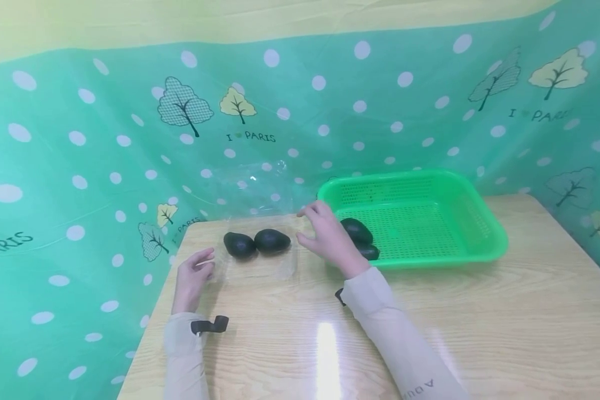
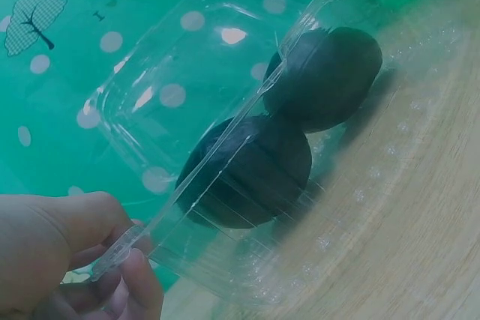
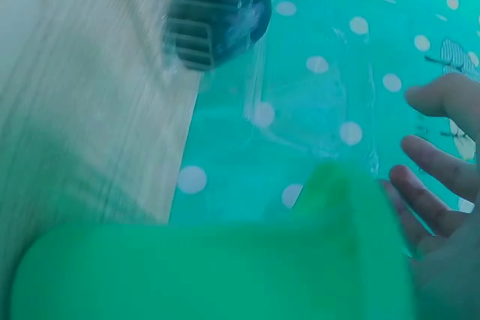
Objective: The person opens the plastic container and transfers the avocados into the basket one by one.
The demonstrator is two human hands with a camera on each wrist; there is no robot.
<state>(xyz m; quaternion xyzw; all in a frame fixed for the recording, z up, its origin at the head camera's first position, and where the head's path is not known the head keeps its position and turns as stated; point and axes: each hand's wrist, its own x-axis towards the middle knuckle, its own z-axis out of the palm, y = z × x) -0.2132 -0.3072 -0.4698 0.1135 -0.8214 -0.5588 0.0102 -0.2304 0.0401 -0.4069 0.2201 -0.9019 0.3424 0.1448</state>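
Note:
Two dark avocados (image 1: 240, 245) lie side by side in a clear plastic clamshell box (image 1: 275, 271), whose see-through lid (image 1: 252, 191) stands raised at the back. My left hand (image 1: 192, 278) is at the box's left side. In the left wrist view, that hand (image 2: 64, 249) pinches the rim of the box between thumb and fingers. My right hand (image 1: 330, 239) hovers between the box and a green basket (image 1: 480, 253); its fingers are spread apart and hold nothing. In the right wrist view, the right hand (image 3: 442, 192) is beside the blurred basket (image 3: 187, 275).
Two more dark avocados (image 1: 356, 230) lie in the basket's left end, partly hidden by my right wrist. The wooden table (image 1: 290, 333) runs back to a green dotted cloth (image 1: 320, 128) hanging behind it and along the left.

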